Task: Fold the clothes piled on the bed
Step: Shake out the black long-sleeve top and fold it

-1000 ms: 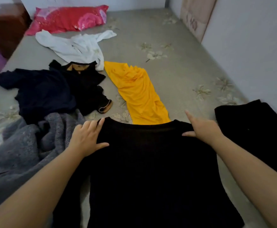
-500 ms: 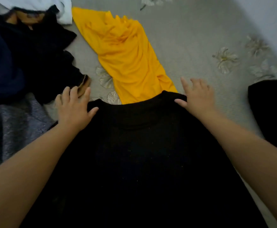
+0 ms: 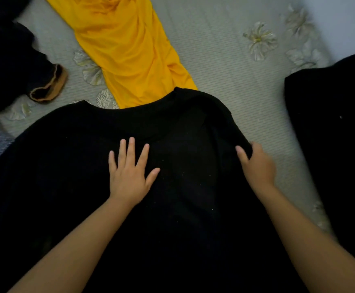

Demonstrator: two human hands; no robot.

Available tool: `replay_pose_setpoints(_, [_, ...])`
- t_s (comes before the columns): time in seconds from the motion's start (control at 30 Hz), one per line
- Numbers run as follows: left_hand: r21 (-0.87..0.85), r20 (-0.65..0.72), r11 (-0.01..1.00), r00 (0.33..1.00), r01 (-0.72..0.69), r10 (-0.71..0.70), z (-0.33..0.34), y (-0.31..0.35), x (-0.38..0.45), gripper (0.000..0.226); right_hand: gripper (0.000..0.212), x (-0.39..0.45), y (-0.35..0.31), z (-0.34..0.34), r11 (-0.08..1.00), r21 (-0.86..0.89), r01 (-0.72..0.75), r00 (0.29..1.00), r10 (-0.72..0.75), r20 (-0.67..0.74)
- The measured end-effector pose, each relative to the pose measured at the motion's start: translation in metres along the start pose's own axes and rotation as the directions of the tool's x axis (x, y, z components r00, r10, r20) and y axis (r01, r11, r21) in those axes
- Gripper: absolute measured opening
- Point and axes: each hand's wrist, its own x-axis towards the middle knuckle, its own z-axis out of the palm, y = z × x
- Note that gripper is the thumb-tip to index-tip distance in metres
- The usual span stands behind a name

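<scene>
Moved in from the shoulders: left hand (image 3: 130, 176) now flat mid-chest on the black top (image 3: 87, 166), fingers spread; right hand (image 3: 256, 166) pinching the shoulder edge, folding it inward. Barely started on the bed (image 3: 225, 60): yellow garment (image 3: 125, 49) and dark cuffed piece (image 3: 14, 66) unfolded, black bundle (image 3: 330, 134) at right. No containers anywhere.

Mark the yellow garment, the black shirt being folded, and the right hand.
yellow garment (image 3: 128, 49), head view, middle of the cloth.
black shirt (image 3: 71, 157), head view, bare chest area left of the hands.
right hand (image 3: 256, 166), head view, back of the hand gripping the shoulder fold.
</scene>
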Motion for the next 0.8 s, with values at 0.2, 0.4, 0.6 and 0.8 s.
replay_pose_setpoints(0.2, [0.038,0.068,0.999,0.998,-0.002,-0.001,-0.003,0.008,0.007,0.067,0.053,0.086,0.023,-0.047,0.92,-0.358,0.157,0.972,-0.209,-0.111])
replay_pose_setpoints(0.4, [0.03,0.03,0.999,0.999,0.02,-0.021,0.005,0.011,0.01,0.062,0.06,0.123,0.017,-0.031,0.842,-0.428,0.328,0.935,-0.354,0.019])
replay_pose_setpoints(0.6, [0.019,0.044,0.998,0.997,0.068,-0.069,-0.002,0.028,0.003,0.064,0.071,0.036,0.064,-0.028,0.956,-0.127,0.265,0.909,-0.291,-0.298])
replay_pose_setpoints(0.8, [-0.037,0.06,0.979,0.977,-0.201,0.203,0.006,0.099,-0.028,0.061,0.08,-0.097,0.132,-0.004,0.996,0.057,-0.076,0.996,0.078,-0.047])
